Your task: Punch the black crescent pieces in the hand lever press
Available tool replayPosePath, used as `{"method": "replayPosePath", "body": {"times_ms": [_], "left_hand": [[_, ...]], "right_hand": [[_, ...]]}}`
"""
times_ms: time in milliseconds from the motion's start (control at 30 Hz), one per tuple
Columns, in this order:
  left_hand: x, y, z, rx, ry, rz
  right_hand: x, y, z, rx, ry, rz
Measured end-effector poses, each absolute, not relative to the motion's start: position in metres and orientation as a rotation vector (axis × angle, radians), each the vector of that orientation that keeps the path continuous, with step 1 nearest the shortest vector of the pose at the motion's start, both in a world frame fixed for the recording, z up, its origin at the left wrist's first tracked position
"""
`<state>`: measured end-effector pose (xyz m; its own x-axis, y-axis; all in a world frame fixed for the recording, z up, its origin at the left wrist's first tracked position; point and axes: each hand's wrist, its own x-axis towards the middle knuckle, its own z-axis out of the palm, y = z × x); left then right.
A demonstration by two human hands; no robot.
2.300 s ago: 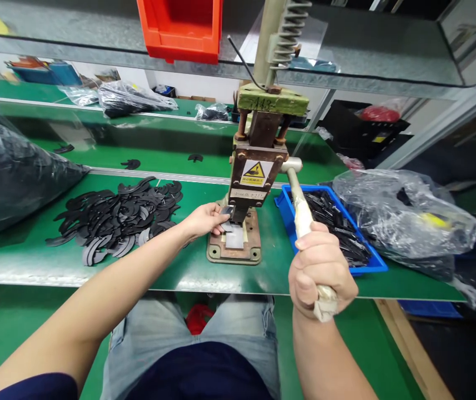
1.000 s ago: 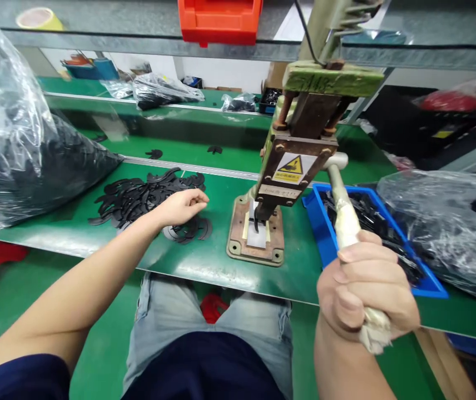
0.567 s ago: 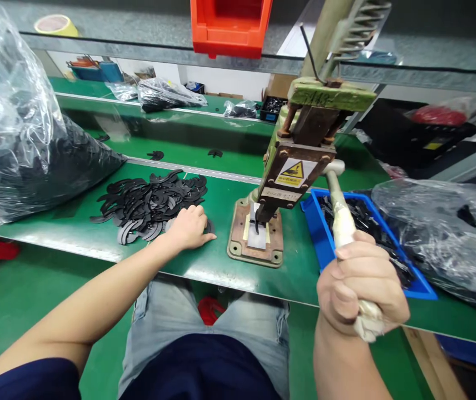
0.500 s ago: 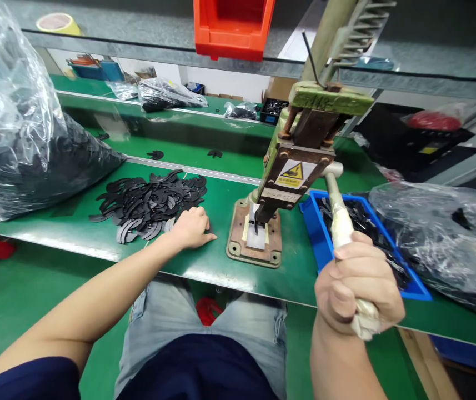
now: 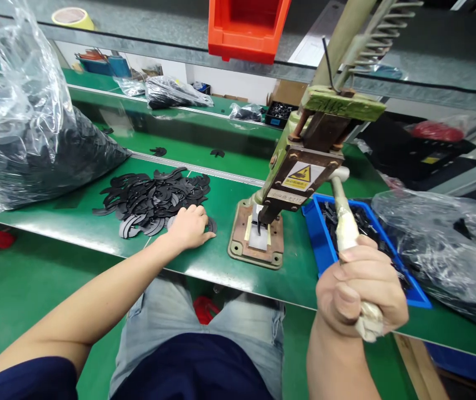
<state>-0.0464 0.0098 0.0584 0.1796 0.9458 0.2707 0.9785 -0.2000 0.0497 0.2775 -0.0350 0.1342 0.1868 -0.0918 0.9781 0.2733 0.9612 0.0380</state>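
My left hand point(image 5: 191, 226) rests at the right edge of a heap of black curved plastic pieces point(image 5: 154, 194), fingers bent down and closed. One black curved piece point(image 5: 211, 225) shows between its fingertips and thumb, partly covered. My right hand point(image 5: 362, 286) is wrapped round the taped lever handle point(image 5: 347, 228) of a hand press point(image 5: 277, 161). Below the press's ram, a small metal fixture plate point(image 5: 258, 239) sits on the rusty base point(image 5: 277, 236), with a dark thin part near the punch.
Right of the press stands a blue bin point(image 5: 315, 239) of black parts, beside a clear plastic bag point(image 5: 441, 244). A big bag of black pieces point(image 5: 50, 161) stands at the left. Overhead, a shelf point(image 5: 150, 47) carries a red bin point(image 5: 244, 50).
The view has shifted slightly, so things on the bench appear a little further right. A black piece shows more clearly at my left fingertips. My right hand stays on the lever.
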Motion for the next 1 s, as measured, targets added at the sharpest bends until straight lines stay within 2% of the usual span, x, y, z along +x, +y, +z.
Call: {"method": "replayPosePath", "body": {"times_ms": [300, 467, 667, 867, 1000], "left_hand": [[-0.021, 0.025, 0.052, -2.444, -1.885, -0.551], [-0.005, 0.025, 0.041, -2.434, -1.852, -0.94], [-0.01, 0.032, 0.046, -2.489, -1.966, -1.203], [-0.011, 0.032, 0.046, -2.82, -1.921, -2.069], [-0.006, 0.031, 0.045, -2.805, -1.986, -2.041]], "right_hand": [[0.277, -0.036, 0.133, -0.186, -1.351, -0.258], [0.277, -0.04, 0.135, -0.179, -1.385, -0.246], [0.279, -0.042, 0.134, -0.222, -1.392, -0.232], [0.277, -0.043, 0.132, -0.231, -1.38, -0.239], [0.275, -0.043, 0.132, -0.225, -1.363, -0.24]]}}
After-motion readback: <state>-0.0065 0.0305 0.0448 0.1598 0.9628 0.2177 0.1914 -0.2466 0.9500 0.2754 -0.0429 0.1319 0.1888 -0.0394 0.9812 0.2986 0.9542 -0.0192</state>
